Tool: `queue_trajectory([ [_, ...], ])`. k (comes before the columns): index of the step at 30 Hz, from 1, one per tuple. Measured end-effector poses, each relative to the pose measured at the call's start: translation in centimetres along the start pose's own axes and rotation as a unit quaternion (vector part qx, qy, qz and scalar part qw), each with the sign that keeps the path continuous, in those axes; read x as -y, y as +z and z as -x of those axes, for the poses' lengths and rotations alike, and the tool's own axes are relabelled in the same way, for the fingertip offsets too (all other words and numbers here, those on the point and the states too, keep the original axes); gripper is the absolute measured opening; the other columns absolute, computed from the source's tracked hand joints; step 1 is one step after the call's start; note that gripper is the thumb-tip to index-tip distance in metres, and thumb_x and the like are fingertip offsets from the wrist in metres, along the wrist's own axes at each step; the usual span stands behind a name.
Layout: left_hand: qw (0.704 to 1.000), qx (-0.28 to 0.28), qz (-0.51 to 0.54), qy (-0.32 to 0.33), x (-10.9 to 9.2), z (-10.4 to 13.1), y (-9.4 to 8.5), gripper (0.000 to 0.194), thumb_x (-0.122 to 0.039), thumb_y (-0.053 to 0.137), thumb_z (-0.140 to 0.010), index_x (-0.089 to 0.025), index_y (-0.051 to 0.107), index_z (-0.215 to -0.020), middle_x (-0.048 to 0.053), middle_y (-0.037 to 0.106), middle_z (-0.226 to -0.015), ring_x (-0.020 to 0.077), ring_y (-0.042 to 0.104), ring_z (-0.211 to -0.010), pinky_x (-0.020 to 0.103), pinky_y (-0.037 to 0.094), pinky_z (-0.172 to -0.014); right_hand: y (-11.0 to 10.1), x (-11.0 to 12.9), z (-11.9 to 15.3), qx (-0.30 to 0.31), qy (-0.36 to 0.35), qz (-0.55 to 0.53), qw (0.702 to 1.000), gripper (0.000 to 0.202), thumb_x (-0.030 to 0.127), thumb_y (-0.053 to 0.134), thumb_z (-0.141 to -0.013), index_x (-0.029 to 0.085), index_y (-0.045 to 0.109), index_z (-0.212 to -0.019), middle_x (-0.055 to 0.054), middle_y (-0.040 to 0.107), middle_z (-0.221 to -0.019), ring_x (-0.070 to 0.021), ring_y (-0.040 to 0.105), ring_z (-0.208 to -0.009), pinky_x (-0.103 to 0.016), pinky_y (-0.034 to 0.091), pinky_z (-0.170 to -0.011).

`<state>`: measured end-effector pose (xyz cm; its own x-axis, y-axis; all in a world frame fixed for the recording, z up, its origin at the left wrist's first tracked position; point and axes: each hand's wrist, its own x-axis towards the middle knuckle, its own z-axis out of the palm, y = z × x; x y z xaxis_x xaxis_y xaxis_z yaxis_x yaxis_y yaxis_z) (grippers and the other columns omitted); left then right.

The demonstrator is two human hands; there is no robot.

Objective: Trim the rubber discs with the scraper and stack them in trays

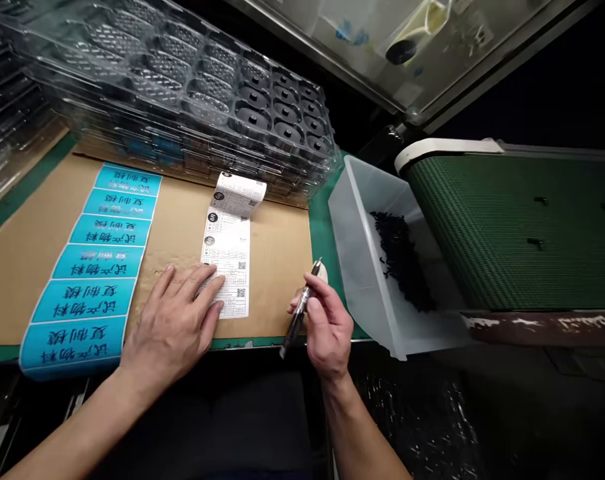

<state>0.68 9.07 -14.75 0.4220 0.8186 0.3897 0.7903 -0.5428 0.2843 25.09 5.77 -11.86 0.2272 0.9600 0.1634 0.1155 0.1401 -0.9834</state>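
Note:
My left hand (175, 323) lies flat, fingers spread, on the brown cardboard (277, 267), its fingertips touching a strip of white printed labels (235, 250) that curls up at its far end. In my right hand (327, 323) a black pen (297, 321) is held between thumb and fingers, its tip pointing up and away from me, to the right of the label strip. A small pale round object (323, 272) shows just behind the right fingers. Left of my left hand runs a strip of blue labels (100, 270) with dark characters.
Stacked clear plastic trays (197, 87) stand along the cardboard's far side. To the right, a translucent bin (370, 293) holds small black parts (402, 260). Beyond it is a green conveyor belt (512, 267) with a few dark pieces on it.

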Motion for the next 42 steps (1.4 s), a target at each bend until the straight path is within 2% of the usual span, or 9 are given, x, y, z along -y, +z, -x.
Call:
queue_trajectory([
  [4,1.0,0.006,0.007,-0.009,0.0,0.0,-0.1,0.036,-0.022,0.058,-0.1,-0.014,0.064,-0.134,0.016,0.065,-0.143,0.0357,0.062,-0.13,0.063,0.04,-0.119,1.5,0.8,-0.7,0.055,0.121,-0.231,0.964,0.039,0.04,0.07,-0.092,0.027,0.068,-0.129,-0.002,0.066,-0.089,-0.0144,0.06,-0.069,-0.037,0.062,-0.075],
  [7,1.0,0.014,0.014,-0.015,0.1,0.0,-0.1,0.037,-0.023,0.062,-0.098,-0.015,0.064,-0.134,0.015,0.065,-0.144,0.035,0.061,-0.132,0.061,0.039,-0.121,2.7,0.4,-1.1,0.087,0.14,-0.286,0.944,0.031,0.048,0.078,-0.09,0.028,0.073,-0.113,0.004,0.055,-0.071,-0.0109,0.05,-0.059,-0.026,0.055,-0.061],
  [10,1.0,0.017,0.019,-0.015,0.2,-0.1,-0.1,0.037,-0.022,0.065,-0.098,-0.015,0.065,-0.134,0.015,0.065,-0.143,0.0344,0.061,-0.132,0.061,0.038,-0.122,3.2,-0.6,-1.3,0.092,0.123,-0.176,0.972,0.02,0.042,0.067,-0.101,0.024,0.076,-0.103,0.006,0.047,-0.059,-0.0081,0.046,-0.053,-0.02,0.043,-0.052],
  [14,0.999,0.022,0.027,-0.012,0.2,-0.3,-0.2,0.038,-0.021,0.067,-0.097,-0.016,0.065,-0.135,0.015,0.066,-0.143,0.0352,0.062,-0.131,0.063,0.039,-0.12,3.6,-0.8,-1.6,0.109,0.114,-0.048,0.986,0.032,0.03,0.07,-0.098,0.026,0.07,-0.13,0.001,0.072,-0.084,-0.013,0.068,-0.074,-0.026,0.056,-0.069],
  [16,0.999,0.023,0.03,-0.013,0.2,-0.4,-0.2,0.04,-0.021,0.07,-0.095,-0.015,0.066,-0.134,0.016,0.067,-0.141,0.0365,0.063,-0.13,0.064,0.04,-0.119,3.8,-0.3,-2.0,0.13,0.086,0.013,0.988,0.025,0.027,0.068,-0.097,0.024,0.073,-0.122,-0.002,0.077,-0.097,-0.0157,0.073,-0.084,-0.029,0.059,-0.075],
  [20,0.999,0.019,0.036,-0.013,0.2,-0.5,-0.3,0.041,-0.019,0.073,-0.092,-0.012,0.067,-0.133,0.019,0.068,-0.139,0.0387,0.064,-0.127,0.064,0.04,-0.118,4.8,0.5,-2.4,0.131,-0.019,0.158,0.979,0.013,0.016,0.066,-0.093,0.017,0.075,-0.102,-0.003,0.077,-0.09,-0.0146,0.072,-0.079,-0.027,0.058,-0.076],
  [24,0.999,0.02,0.035,-0.012,0.2,-0.7,-0.3,0.04,-0.019,0.074,-0.091,-0.013,0.068,-0.131,0.019,0.068,-0.138,0.0388,0.065,-0.125,0.065,0.04,-0.117,5.7,0.3,-2.1,0.116,-0.085,0.199,0.969,0.024,0.011,0.062,-0.093,0.013,0.073,-0.115,-0.008,0.079,-0.103,-0.0168,0.075,-0.091,-0.027,0.06,-0.083],
  [30,0.999,0.028,0.035,-0.026,0.1,-0.6,-0.3,0.038,-0.02,0.073,-0.092,-0.017,0.069,-0.13,0.017,0.067,-0.139,0.0375,0.063,-0.128,0.064,0.039,-0.118,6.3,-0.1,-1.8,0.088,-0.089,0.267,0.955,0.014,0.013,0.062,-0.093,0.018,0.073,-0.098,-0.002,0.077,-0.082,-0.0146,0.073,-0.07,-0.026,0.059,-0.067],
  [42,0.998,0.045,0.036,-0.03,0.0,-0.9,-0.6,0.038,-0.02,0.072,-0.093,-0.017,0.068,-0.131,0.019,0.067,-0.139,0.0387,0.062,-0.129,0.067,0.039,-0.117,6.8,-1.0,-1.2,0.08,-0.111,0.302,0.943,0.011,0.014,0.063,-0.094,0.018,0.072,-0.097,-0.002,0.079,-0.084,-0.0162,0.074,-0.072,-0.028,0.057,-0.068],
])
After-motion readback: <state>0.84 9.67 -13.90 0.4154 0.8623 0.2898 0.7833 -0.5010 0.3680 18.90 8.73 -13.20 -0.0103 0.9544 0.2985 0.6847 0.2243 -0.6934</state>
